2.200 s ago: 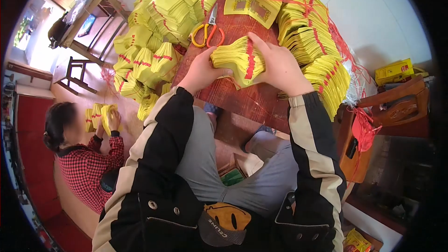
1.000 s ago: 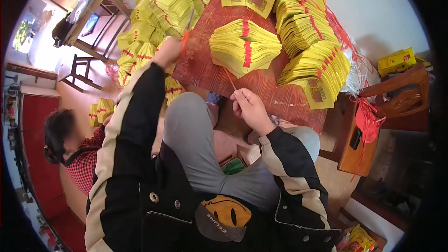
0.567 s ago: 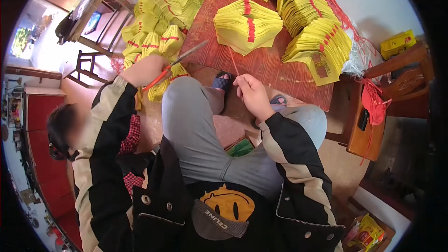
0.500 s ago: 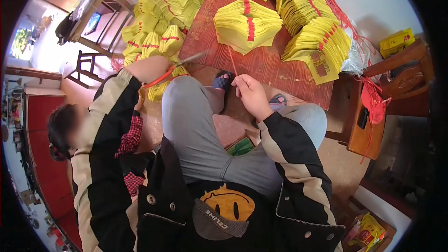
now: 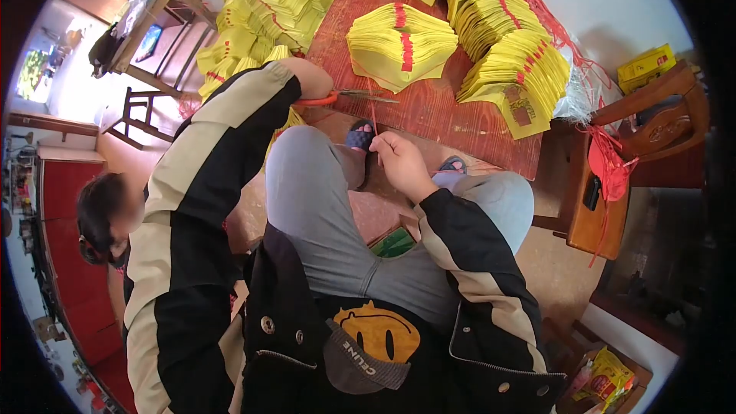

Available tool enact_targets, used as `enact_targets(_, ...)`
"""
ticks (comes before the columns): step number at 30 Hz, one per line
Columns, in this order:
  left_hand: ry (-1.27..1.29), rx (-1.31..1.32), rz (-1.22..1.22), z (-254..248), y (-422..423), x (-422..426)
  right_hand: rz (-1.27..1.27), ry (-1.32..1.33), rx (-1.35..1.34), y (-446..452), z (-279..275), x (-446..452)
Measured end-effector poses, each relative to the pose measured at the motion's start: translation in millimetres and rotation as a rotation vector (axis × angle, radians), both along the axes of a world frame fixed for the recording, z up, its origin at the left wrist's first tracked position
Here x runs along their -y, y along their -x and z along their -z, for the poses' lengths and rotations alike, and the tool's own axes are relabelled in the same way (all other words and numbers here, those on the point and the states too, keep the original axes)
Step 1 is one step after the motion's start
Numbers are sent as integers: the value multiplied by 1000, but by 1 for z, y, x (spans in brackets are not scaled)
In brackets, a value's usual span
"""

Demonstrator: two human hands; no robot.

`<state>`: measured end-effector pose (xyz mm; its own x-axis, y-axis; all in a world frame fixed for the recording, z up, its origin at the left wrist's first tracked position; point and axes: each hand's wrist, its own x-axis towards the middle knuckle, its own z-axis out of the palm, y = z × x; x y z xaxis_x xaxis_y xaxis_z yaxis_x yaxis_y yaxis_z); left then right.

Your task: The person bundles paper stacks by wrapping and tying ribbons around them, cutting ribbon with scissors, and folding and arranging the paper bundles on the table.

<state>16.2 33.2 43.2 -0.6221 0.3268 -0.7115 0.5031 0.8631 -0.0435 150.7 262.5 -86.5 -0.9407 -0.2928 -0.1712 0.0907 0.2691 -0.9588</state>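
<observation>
A red-brown wooden table [image 5: 491, 142] bears a fanned bundle of folded yellow paper [image 5: 376, 46], lying beyond both hands, touched by neither. The left hand [image 5: 308, 78] is closed around orange-handled metal scissors [image 5: 319, 100], whose blades cross, just short of the bundle, a thin red plastic ribbon [image 5: 373, 113] running down from it to the right hand's [image 5: 400, 162] pinched fingertips.

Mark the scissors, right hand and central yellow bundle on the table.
Scissors [image 5: 330, 97], head view: orange handle.
Right hand [image 5: 402, 161], head view: back of hand.
Central yellow bundle [image 5: 391, 44], head view: folded paper edges.
</observation>
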Motion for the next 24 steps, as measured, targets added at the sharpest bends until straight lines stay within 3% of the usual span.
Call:
enact_targets(3, 68, 41, 64, -25, -3, -15, -3, -23, -33, 1, 3, -1)
enact_targets(9, -28, -42, 33, 10, 19, -5, -15, -38, -32, 1, -1, -3)
enact_targets(11, -104, -172, 145, 31, 22, 4, -6, -38, -37, 1, 0, -3)
enact_targets(19, -271, -339, 268, 31, 14, 2, 9, -108, -192, -2, 2, -5)
enact_targets(24, -296, -359, 266, 25, 0, 12, -154, -416, -78, -2, -6, -11)
